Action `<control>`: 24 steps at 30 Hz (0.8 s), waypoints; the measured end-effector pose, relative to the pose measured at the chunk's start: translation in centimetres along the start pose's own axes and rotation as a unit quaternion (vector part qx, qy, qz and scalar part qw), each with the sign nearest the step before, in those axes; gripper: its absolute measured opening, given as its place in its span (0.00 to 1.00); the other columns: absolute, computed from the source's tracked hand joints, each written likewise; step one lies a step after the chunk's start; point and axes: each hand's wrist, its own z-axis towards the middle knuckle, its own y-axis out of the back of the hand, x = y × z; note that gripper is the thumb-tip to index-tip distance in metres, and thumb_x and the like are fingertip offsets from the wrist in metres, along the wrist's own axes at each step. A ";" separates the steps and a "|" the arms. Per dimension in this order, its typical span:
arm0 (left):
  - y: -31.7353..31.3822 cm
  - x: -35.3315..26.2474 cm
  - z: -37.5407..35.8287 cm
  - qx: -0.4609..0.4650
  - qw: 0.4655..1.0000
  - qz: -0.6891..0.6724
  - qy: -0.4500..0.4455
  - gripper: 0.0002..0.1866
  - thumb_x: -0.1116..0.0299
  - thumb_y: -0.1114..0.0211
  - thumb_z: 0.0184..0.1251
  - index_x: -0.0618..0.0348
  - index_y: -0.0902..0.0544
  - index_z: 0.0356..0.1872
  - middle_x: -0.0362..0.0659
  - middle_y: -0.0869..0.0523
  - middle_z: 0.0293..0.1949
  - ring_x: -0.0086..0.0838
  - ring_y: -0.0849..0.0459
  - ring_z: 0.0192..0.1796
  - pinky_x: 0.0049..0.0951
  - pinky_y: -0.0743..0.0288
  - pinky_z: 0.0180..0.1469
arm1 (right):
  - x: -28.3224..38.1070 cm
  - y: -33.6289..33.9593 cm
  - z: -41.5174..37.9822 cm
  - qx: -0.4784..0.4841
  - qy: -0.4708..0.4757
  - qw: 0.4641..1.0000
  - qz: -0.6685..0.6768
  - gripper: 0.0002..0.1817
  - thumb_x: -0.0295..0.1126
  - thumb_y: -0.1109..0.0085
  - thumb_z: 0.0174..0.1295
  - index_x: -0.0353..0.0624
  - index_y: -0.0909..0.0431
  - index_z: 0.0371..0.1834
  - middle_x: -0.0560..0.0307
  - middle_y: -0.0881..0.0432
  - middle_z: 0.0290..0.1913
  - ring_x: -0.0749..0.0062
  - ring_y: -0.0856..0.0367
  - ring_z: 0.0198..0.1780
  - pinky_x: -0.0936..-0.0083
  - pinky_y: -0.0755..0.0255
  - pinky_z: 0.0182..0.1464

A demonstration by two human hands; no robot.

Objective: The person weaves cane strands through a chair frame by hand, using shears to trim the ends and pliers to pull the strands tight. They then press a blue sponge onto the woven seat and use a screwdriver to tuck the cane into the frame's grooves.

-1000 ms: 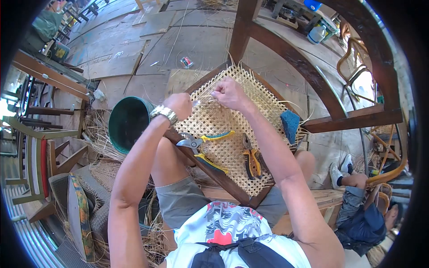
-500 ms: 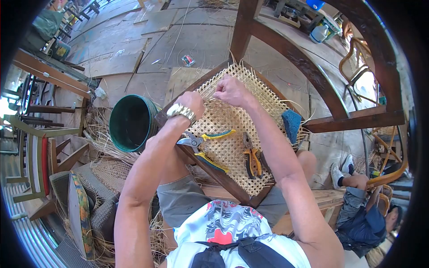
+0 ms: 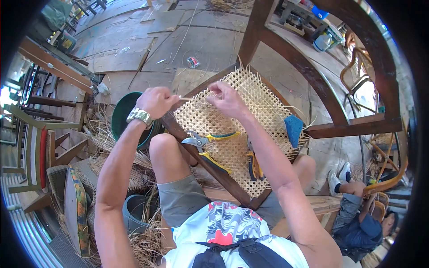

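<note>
Pinching one end of a thin cane strand (image 3: 185, 98), the left hand (image 3: 154, 102) is nearly closed. The right hand (image 3: 227, 100) has its fingers curled above the woven cane panel (image 3: 214, 118), inside its wooden frame (image 3: 223, 182); whether it grips the strand, I cannot tell. A too strong or crooked pull could split the strand. The pruning shears (image 3: 196, 141), lying on panel and frame, could slip if the knees move.

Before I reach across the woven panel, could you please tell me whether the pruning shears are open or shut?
Open: the pruning shears lie partly on the woven panel, handles spread well apart and blades separated.
</note>
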 end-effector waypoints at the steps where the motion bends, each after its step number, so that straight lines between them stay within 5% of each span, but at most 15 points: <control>1: 0.9 -1.4 -0.2 -0.032 0.999 -0.018 -0.035 0.26 0.42 0.32 0.63 0.60 0.14 0.29 0.51 0.13 0.28 0.46 0.14 0.32 0.42 0.23 0.36 | 0.8 -0.4 0.1 -0.010 -0.005 0.993 0.114 0.13 0.35 0.32 0.63 0.38 0.17 0.44 0.51 0.16 0.47 0.65 0.17 0.47 0.65 0.22 0.50; 2: 1.5 -2.8 -0.2 -0.063 0.995 -0.036 -0.070 0.26 0.43 0.32 0.63 0.60 0.14 0.29 0.51 0.13 0.27 0.46 0.15 0.31 0.41 0.23 0.35 | 1.5 -0.3 0.2 -0.008 -0.007 0.993 0.115 0.13 0.35 0.32 0.63 0.38 0.17 0.44 0.51 0.16 0.47 0.65 0.17 0.47 0.65 0.22 0.50; 4: 1.3 -4.1 0.3 -0.077 0.992 -0.052 -0.081 0.25 0.45 0.32 0.64 0.61 0.14 0.30 0.51 0.14 0.26 0.45 0.15 0.30 0.39 0.24 0.34 | 2.3 0.3 1.5 0.128 -0.057 0.917 0.373 0.17 0.39 0.32 0.67 0.37 0.19 0.50 0.54 0.15 0.50 0.71 0.17 0.47 0.66 0.22 0.48; 6: -0.1 -4.3 1.4 -0.015 0.988 -0.152 0.005 0.26 0.43 0.35 0.66 0.61 0.14 0.32 0.57 0.13 0.35 0.52 0.14 0.40 0.47 0.23 0.43 | 1.7 1.3 1.7 0.119 -0.069 0.947 0.290 0.15 0.38 0.30 0.64 0.37 0.16 0.44 0.54 0.17 0.44 0.70 0.18 0.42 0.68 0.23 0.48; 8: -3.4 -3.3 2.4 -0.037 0.989 -0.141 -0.008 0.21 0.49 0.35 0.68 0.61 0.14 0.36 0.55 0.13 0.30 0.50 0.14 0.35 0.43 0.22 0.39 | 1.9 2.0 1.6 0.054 -0.010 0.997 -0.058 0.13 0.38 0.28 0.61 0.38 0.15 0.38 0.53 0.20 0.38 0.66 0.19 0.40 0.68 0.23 0.47; 9: -5.3 -2.6 2.8 -0.029 0.994 -0.104 -0.015 0.19 0.51 0.37 0.69 0.61 0.14 0.36 0.56 0.13 0.32 0.52 0.14 0.38 0.46 0.21 0.42 | 0.4 1.7 1.5 0.019 0.032 0.993 -0.110 0.10 0.37 0.27 0.60 0.41 0.13 0.33 0.56 0.25 0.34 0.68 0.22 0.37 0.69 0.26 0.42; 11: -5.9 -2.6 2.9 0.039 0.997 -0.056 -0.020 0.16 0.58 0.42 0.70 0.60 0.13 0.38 0.59 0.13 0.37 0.57 0.15 0.45 0.52 0.22 0.50 | -1.7 1.7 1.4 0.025 0.051 0.989 -0.135 0.10 0.37 0.27 0.59 0.41 0.13 0.32 0.54 0.24 0.35 0.66 0.21 0.38 0.68 0.26 0.43; 15: -5.1 -4.6 3.3 0.134 0.989 0.045 -0.048 0.15 0.60 0.40 0.65 0.59 0.11 0.37 0.59 0.12 0.38 0.55 0.13 0.45 0.50 0.20 0.50 | -1.1 1.8 1.4 0.045 0.027 0.986 -0.159 0.11 0.36 0.27 0.57 0.38 0.14 0.29 0.51 0.22 0.37 0.61 0.19 0.39 0.66 0.25 0.43; 24: -5.2 -8.2 4.4 0.147 0.983 0.111 -0.018 0.14 0.66 0.38 0.63 0.61 0.10 0.43 0.58 0.11 0.46 0.50 0.11 0.52 0.44 0.17 0.54 | -0.2 2.1 2.6 0.079 0.024 0.981 -0.174 0.11 0.34 0.28 0.56 0.37 0.16 0.28 0.50 0.22 0.37 0.60 0.19 0.40 0.66 0.24 0.46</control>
